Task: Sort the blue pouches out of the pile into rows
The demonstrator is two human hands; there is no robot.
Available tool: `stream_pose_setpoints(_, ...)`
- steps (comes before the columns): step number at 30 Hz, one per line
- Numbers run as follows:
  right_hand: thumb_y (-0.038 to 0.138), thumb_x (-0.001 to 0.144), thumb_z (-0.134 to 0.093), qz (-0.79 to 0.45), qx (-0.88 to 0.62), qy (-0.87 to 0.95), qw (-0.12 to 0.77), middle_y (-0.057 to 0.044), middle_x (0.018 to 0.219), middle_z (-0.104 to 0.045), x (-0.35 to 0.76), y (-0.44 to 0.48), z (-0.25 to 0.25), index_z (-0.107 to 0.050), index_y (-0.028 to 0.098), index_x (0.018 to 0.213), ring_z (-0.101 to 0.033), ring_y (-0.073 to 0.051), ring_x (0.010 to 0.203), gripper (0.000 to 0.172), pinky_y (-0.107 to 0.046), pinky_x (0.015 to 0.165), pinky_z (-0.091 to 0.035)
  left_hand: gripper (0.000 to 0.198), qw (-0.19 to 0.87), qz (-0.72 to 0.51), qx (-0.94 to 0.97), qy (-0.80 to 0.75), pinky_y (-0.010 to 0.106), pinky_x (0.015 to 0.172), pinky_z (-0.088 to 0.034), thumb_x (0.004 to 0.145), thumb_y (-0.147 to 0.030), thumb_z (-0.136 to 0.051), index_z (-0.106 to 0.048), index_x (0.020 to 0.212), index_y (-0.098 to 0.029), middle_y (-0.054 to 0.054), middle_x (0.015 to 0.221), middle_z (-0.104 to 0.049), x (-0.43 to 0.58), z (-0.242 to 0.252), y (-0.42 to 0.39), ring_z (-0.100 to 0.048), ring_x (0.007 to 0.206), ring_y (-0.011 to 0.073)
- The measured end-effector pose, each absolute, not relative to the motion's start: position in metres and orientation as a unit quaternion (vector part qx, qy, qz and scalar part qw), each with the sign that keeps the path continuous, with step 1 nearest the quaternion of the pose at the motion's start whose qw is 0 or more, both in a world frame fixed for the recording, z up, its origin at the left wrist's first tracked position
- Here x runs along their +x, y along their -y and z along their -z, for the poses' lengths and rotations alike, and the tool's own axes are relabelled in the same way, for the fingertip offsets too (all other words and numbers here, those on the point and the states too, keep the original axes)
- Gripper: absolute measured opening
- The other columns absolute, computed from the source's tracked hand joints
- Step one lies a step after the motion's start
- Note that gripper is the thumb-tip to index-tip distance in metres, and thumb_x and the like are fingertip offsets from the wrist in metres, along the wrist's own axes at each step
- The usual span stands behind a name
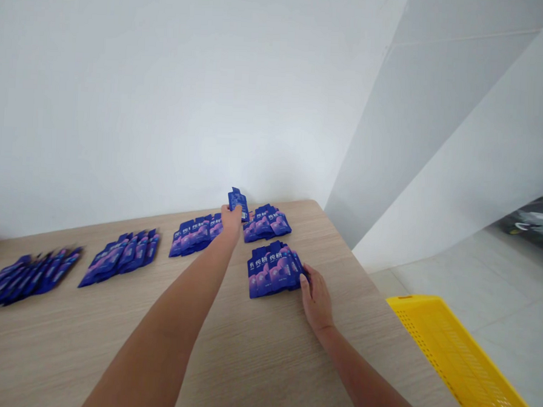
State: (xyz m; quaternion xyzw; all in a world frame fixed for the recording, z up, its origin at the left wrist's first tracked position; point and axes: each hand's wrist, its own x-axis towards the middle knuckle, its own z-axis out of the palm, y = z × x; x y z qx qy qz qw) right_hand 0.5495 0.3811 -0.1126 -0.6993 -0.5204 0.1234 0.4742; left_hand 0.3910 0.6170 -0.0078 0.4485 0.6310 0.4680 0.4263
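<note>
1. Left hand [232, 217]: reaching toward the wall [190, 102], narrow, thumb and fingers closed on one pouch [237, 200]. The pouch stands tilted above the grip, a dark blue face with small print turned to the viewer.
2. Right hand [317, 300]: nearer the viewer, to the right of the left hand. Its thumb and fingers touch the right edge of the near fan [273, 270]; whether they pinch it cannot be told.
3. Near fan: overlapping blue and purple pouches lying flat, just left of the right hand, with white lettering uppermost.
4. Corner fan [269, 223]: just right of the left hand, beyond the near fan; contact with the held pouch cannot be judged.
5. Second fan [192, 234]: just left of the left hand, its right end beside the wrist.
6. Third fan [122, 257] and fourth fan [26, 279]: well left of the left hand, the fourth outermost and blurred.
7. Table [245, 366]: wood-grained, beneath both hands and all five fans.
8. Basket [455, 350]: yellow, perforated, right of the right hand, beyond the table edge.
</note>
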Motion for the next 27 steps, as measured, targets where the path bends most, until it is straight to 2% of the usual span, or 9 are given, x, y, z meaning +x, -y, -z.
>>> stream_pose_setpoints(3,0.049,0.093,-0.034,-0.119,-0.699,0.520,0.476,-0.015,0.116,-0.062,0.549,-0.381,0.112,-0.055,0.015,0.119,-0.055,-0.026,0.111,0.047,-0.049,0.099,-0.042,0.027,0.539,-0.487,0.377,-0.575,0.028,0.058,-0.051,0.077,-0.008,-0.047,-0.044,0.101,-0.020,-0.001,0.070,-0.058,0.400,0.004,-0.611,-0.062,0.056,0.0143)
stream_pose_setpoints(6,0.049,0.093,-0.035,-0.118,-0.701,0.519,0.474,-0.015,0.116,-0.062,0.548,-0.382,0.112,-0.055,0.015,0.118,-0.055,-0.026,0.111,0.047,-0.049,0.099,-0.042,0.024,0.633,-0.473,0.332,-0.515,0.031,0.060,-0.053,0.073,-0.007,-0.047,-0.051,0.095,-0.015,0.003,0.070,-0.061,0.401,-0.002,-0.600,-0.063,0.058,0.0165)
stream_pose_setpoints(9,0.049,0.093,-0.036,-0.116,-0.702,0.519,0.474,-0.015,0.114,-0.063,0.547,-0.382,0.111,-0.056,0.016,0.116,-0.057,-0.026,0.109,0.046,-0.049,0.097,-0.044,0.019,0.728,-0.448,0.281,-0.435,0.034,0.060,-0.054,0.078,-0.019,-0.048,-0.057,0.094,-0.013,0.009,0.076,-0.065,0.398,-0.007,-0.588,-0.064,0.064,0.0198)
stream_pose_setpoints(13,0.049,0.092,-0.037,-0.109,-0.698,0.522,0.478,-0.014,0.110,-0.064,0.547,-0.382,0.110,-0.057,0.018,0.114,-0.058,-0.026,0.106,0.043,-0.049,0.095,-0.045,0.037,0.838,-0.421,0.173,-0.302,0.035,0.058,-0.054,0.087,-0.040,-0.037,-0.059,0.098,-0.012,0.013,0.083,-0.066,0.393,-0.007,-0.576,-0.063,0.068,0.0211)
stream_pose_setpoints(17,0.049,0.092,-0.037,-0.109,-0.699,0.523,0.476,-0.014,0.110,-0.063,0.547,-0.382,0.108,-0.057,0.017,0.114,-0.057,-0.026,0.106,0.043,-0.049,0.095,-0.044,0.035,0.845,-0.449,0.127,-0.260,0.038,0.062,-0.055,0.089,-0.032,-0.032,-0.061,0.093,-0.014,0.012,0.079,-0.065,0.391,-0.003,-0.569,-0.064,0.070,0.0217)
stream_pose_setpoints(19,0.050,0.092,-0.038,-0.112,-0.699,0.524,0.474,-0.014,0.109,-0.063,0.547,-0.382,0.107,-0.056,0.017,0.114,-0.057,-0.026,0.106,0.043,-0.048,0.096,-0.044,0.029,0.833,-0.474,0.119,-0.260,0.035,0.063,-0.055,0.088,-0.025,-0.035,-0.062,0.089,-0.014,0.010,0.076,-0.064,0.392,0.000,-0.569,-0.063,0.070,0.0196)
stream_pose_setpoints(24,0.049,0.092,-0.039,-0.109,-0.699,0.530,0.468,-0.014,0.109,-0.062,0.547,-0.381,0.106,-0.055,0.017,0.114,-0.056,-0.026,0.106,0.042,-0.048,0.096,-0.044,0.018,0.738,-0.502,0.213,-0.397,0.028,0.068,-0.054,0.080,-0.002,-0.047,-0.062,0.076,-0.012,0.005,0.069,-0.063,0.403,0.012,-0.578,-0.062,0.067,0.0139)
stream_pose_setpoints(27,0.049,0.092,-0.039,-0.108,-0.699,0.532,0.466,-0.013,0.109,-0.062,0.546,-0.380,0.104,-0.055,0.017,0.113,-0.056,-0.026,0.106,0.041,-0.048,0.096,-0.044,0.013,0.699,-0.504,0.234,-0.450,0.029,0.070,-0.054,0.082,-0.003,-0.052,-0.062,0.083,-0.011,0.006,0.079,-0.064,0.411,0.021,-0.589,-0.063,0.074,0.0149)
